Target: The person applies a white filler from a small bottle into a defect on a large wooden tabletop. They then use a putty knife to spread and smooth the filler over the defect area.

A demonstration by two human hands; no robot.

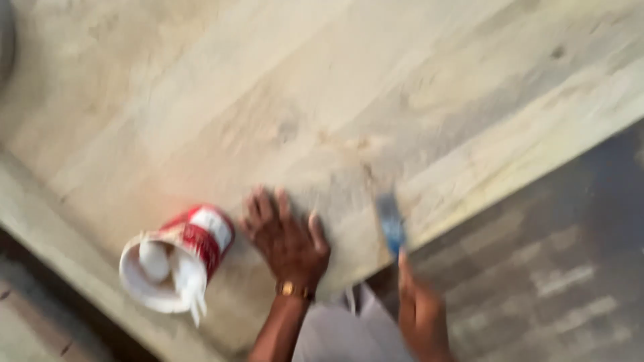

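My left hand (pixel 285 238) lies flat, fingers spread, on a broad pale wooden board (pixel 322 100). A gold-coloured wristband sits on that wrist. My right hand (pixel 422 312) is at the board's near edge, closed on a thin tool with a blue blade (pixel 391 224) whose tip rests on the wood. The picture is blurred, so the tool's kind is unclear. A red and white tub (pixel 178 258) lies tilted on the board left of my left hand, its open mouth smeared with white paste.
The board runs diagonally across the view. Grey paving (pixel 550 268) shows at lower right beyond its edge. A dark gap and more floor (pixel 40 315) lie at lower left. My pale trousers (pixel 349 332) are between my arms.
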